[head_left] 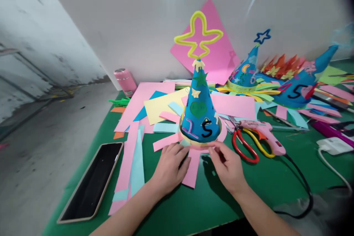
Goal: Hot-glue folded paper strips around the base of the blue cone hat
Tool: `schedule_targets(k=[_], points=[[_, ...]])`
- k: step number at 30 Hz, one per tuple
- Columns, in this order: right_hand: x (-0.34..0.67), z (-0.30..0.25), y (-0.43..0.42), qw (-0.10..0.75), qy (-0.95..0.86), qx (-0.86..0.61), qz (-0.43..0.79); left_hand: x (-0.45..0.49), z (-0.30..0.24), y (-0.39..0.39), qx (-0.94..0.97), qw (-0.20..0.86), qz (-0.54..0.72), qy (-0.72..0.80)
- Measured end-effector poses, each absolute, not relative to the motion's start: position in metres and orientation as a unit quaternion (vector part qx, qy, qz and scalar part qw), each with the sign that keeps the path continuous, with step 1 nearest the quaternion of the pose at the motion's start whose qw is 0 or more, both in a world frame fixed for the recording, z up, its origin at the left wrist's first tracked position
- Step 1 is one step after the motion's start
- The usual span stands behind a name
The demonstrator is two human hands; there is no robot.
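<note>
A blue felt party hat [197,107] stands upright on the table before me, with a yellow bent pipe-cleaner star [199,38] on its tip. Stars, a green heart and the shapes "1" and "5" decorate its front. Pink and light blue strips fan out around its base. My left hand [173,164] lies at the front left of the base, fingers stretched over the strips and thumb apart. At the front right, my right hand [228,166] pinches a pink paper strip [206,147] along the rim. One pink strip [193,169] points toward me between both hands.
Right of the hat lie red-and-yellow-handled scissors [246,147] and a pink glue gun [265,132] with a black cord. A phone [92,182] and loose strips [128,162] are at left. Behind are a pink bottle [125,82], paper sheets and more decorated hats [247,70].
</note>
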State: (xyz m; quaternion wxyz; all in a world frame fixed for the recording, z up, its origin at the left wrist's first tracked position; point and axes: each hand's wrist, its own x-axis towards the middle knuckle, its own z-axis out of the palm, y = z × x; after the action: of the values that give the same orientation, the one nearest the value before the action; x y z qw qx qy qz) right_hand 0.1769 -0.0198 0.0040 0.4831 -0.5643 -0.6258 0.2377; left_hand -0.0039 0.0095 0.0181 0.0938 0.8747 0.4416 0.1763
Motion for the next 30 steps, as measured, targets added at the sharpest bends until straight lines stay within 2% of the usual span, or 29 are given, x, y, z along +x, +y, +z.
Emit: schedule_targets(k=[5, 12, 15, 22, 30], points=[[0.199, 0.008, -0.015, 0.547, -0.581, -0.541, 0.264, -0.006, 0.023, -0.014, 0.841, 0.067, 0.221, 0.49], [0.228, 0.05, 0.028, 0.543, -0.638, -0.521, 0.166, 0.02, 0.027, -0.04, 0.848, 0.077, 0.186, 0.491], [0.228, 0.06, 0.058, 0.552, -0.647, -0.498, 0.169, 0.028, 0.027, -0.032, 0.843, 0.049, 0.17, 0.508], [0.215, 0.043, 0.091, 0.551, -0.66, -0.463, 0.217, 0.036, 0.025, -0.009, 0.844, 0.015, 0.154, 0.513], [0.214, 0.031, 0.085, 0.538, -0.687, -0.42, 0.25, 0.039, 0.022, -0.009, 0.838, 0.036, 0.122, 0.531]])
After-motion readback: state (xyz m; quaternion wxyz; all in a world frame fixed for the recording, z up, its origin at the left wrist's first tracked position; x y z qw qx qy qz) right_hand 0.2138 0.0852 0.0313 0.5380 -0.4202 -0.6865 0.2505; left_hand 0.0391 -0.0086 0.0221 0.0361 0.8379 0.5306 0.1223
